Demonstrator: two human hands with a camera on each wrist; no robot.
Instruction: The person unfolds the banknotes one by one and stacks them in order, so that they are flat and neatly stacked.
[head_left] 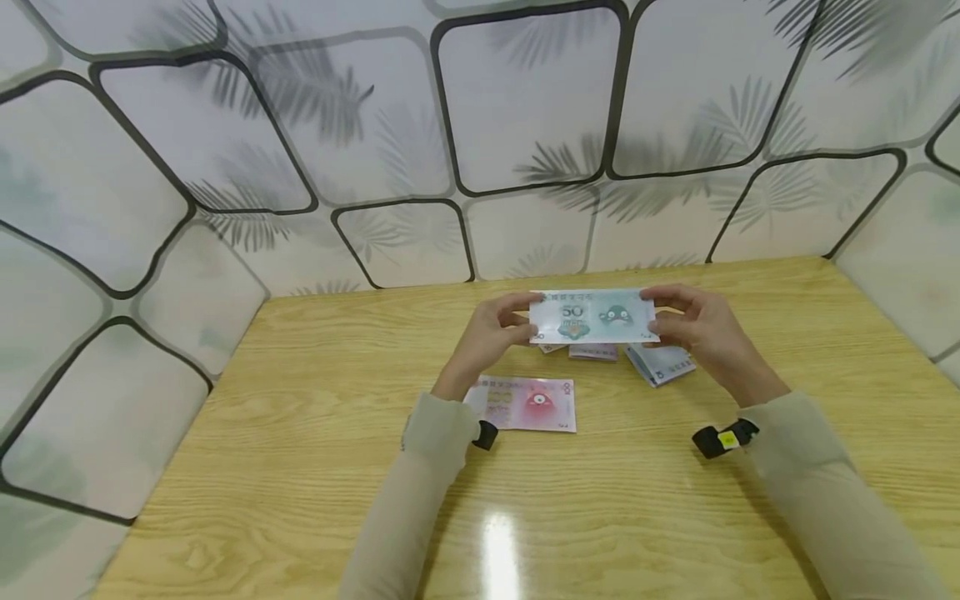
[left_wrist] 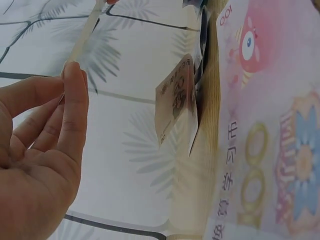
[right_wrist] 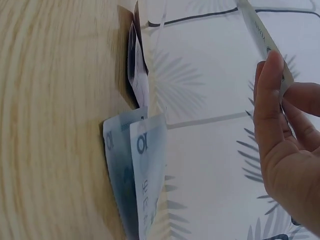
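Note:
Stretched between both hands above the table is a pale green play banknote marked 50, its printed face toward the head camera. My left hand pinches its left end between thumb and fingers. At the right end, my right hand pinches it the same way. A pink 100 play banknote lies flat on the table beside my left wrist. Behind and below the held note are a folded bluish 10 note, a folded purplish note and a brownish 20 note, partly hidden in the head view.
The wooden table meets a patterned wall at its back edge, with more wall along both sides. A black strap device with a yellow mark sits at my right wrist. Light reflects off the table near the front.

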